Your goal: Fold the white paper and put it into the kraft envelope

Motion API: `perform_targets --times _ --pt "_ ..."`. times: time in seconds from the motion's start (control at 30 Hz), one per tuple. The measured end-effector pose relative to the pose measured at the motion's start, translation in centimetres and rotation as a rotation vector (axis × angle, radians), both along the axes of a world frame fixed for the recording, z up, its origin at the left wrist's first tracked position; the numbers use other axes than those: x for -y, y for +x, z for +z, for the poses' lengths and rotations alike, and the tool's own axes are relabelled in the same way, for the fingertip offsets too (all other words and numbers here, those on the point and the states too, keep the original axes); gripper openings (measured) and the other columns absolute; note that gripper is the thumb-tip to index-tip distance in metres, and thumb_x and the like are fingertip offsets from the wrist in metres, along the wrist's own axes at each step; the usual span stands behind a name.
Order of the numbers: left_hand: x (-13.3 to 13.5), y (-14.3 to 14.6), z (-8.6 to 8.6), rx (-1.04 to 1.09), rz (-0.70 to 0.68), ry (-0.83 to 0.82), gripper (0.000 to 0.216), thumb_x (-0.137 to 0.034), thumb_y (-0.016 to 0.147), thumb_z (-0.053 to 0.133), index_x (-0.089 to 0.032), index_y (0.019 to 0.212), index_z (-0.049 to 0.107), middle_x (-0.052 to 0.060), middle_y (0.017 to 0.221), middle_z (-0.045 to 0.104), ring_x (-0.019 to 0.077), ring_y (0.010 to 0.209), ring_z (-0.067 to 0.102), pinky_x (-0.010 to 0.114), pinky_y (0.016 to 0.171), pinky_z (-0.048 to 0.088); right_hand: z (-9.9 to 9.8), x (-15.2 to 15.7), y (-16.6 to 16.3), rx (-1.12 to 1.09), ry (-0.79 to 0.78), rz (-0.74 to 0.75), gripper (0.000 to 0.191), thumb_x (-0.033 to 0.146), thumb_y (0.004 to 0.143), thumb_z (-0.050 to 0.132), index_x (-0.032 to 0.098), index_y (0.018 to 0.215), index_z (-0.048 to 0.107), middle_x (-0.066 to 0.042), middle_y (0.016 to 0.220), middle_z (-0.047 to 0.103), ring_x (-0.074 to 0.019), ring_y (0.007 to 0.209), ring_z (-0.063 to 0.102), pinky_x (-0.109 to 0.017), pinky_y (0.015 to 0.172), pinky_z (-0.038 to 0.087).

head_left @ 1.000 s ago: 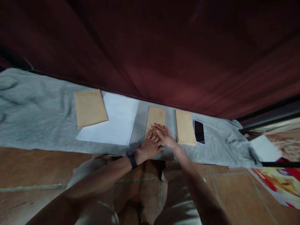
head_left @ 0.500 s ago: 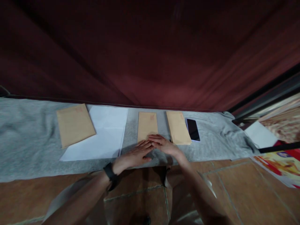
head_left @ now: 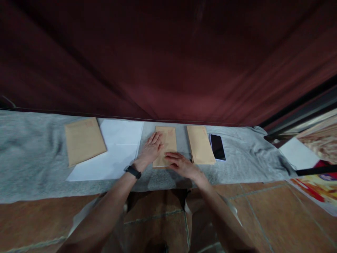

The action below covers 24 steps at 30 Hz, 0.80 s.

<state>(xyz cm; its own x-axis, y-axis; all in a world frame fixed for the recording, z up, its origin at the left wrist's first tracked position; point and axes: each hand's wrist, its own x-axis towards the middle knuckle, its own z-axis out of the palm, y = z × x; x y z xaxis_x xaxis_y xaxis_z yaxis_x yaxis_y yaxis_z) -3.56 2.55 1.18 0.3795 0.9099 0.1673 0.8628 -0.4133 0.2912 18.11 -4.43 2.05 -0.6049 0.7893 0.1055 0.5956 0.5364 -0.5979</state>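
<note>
A brown paper envelope (head_left: pixel 169 140) with a faint red print lies flat on the grey cloth in front of me. My left hand (head_left: pixel 152 147) rests on its left side, fingers stretched out and pointing away from me. Lower down, my right hand (head_left: pixel 181 165) lies across its right part with the fingers extended to the left. Both hands look flat, gripping nothing. To the right sits a stack of brown envelopes (head_left: pixel 201 144). On the left, other brown envelopes (head_left: pixel 85 141) overlap white paper sheets (head_left: pixel 119 151).
A phone (head_left: pixel 217 147) with a dark screen lies beside the right stack. The grey cloth (head_left: pixel 244 154) covers a long narrow surface, backed by a dark red fabric (head_left: pixel 168 70). Below are floor tiles (head_left: pixel 268 211); a colourful printed box or sheet (head_left: pixel 316 189) is at far right.
My left hand has moved up and left, from beside my right hand onto the envelope's upper left. My right hand stays near the lower part, and the hands are now apart.
</note>
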Motion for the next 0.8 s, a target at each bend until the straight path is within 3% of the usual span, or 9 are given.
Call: perform_targets --times 0.23,0.47,0.6,0.8 --pt "-0.1 1.5 -0.3 -0.089 0.034 -0.026 0.060 -0.043 0.106 0.027 -0.018 0.160 0.037 0.009 0.166 0.038 0.0265 0.158 0.025 0.051 0.129 0.018 0.5 0.3 -0.1 0.066 0.008 0.046 0.054 0.018 0.091 0.071 0.022 0.143 0.060 -0.010 0.156 0.053 -0.0225 0.149 0.043 -0.044 0.126 0.034" --pt "0.4 0.8 -0.9 -0.089 -0.010 0.006 0.061 -0.042 0.105 0.032 -0.015 0.159 0.038 0.014 0.166 0.037 0.0278 0.156 0.029 0.049 0.128 0.023 0.7 0.4 -0.2 0.025 -0.017 0.053 0.054 0.016 0.089 0.071 0.025 0.142 0.061 -0.009 0.156 0.053 -0.0232 0.149 0.043 -0.045 0.127 0.032" --pt "1.2 0.2 -0.9 -0.085 -0.058 0.018 0.060 -0.040 0.104 0.035 -0.019 0.160 0.036 0.012 0.166 0.037 0.0272 0.156 0.031 0.049 0.127 0.025 0.3 0.1 0.0 -0.015 -0.040 0.022 0.048 0.015 0.091 0.068 0.026 0.138 0.064 -0.008 0.151 0.058 -0.0226 0.146 0.047 -0.045 0.125 0.036" --pt "2.3 -0.5 -0.8 -0.110 -0.121 -0.046 0.061 -0.043 0.106 0.030 -0.014 0.160 0.036 0.013 0.167 0.034 0.0257 0.156 0.031 0.046 0.128 0.024 -0.2 -0.2 0.1 -0.068 -0.043 0.061 0.051 0.011 0.090 0.068 0.027 0.138 0.064 -0.006 0.153 0.057 -0.0209 0.146 0.047 -0.042 0.124 0.038"
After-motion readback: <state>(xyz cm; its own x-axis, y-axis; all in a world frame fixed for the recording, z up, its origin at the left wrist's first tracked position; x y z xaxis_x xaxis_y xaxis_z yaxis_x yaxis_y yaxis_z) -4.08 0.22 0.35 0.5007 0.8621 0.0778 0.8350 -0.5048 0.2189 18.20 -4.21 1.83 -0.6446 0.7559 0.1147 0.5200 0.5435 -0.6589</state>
